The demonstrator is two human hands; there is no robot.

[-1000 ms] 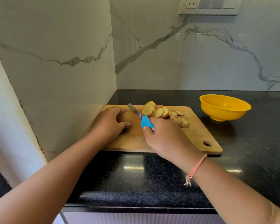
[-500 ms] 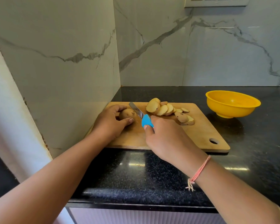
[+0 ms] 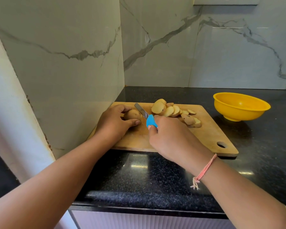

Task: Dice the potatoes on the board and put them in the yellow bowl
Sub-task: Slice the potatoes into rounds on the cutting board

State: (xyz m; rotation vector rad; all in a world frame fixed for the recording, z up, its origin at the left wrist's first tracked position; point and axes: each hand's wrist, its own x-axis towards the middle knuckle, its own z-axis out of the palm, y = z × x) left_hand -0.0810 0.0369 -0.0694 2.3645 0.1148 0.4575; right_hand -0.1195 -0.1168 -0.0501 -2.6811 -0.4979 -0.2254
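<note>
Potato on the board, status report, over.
Left hand grips potato piece. Right hand holds knife, blade beside it. Slices piled on cutting board. Yellow bowl empty.

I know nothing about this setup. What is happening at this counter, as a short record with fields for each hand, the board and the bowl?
left hand: holds a small brown potato down on the board
right hand: grips a blue-handled knife, blade at the potato's right end
board: rectangular wooden cutting board on a black speckled counter
slices: pale potato slices piled at the board's far side
bowl: yellow plastic bowl, right of the board, apart from it, no potato seen inside
</note>
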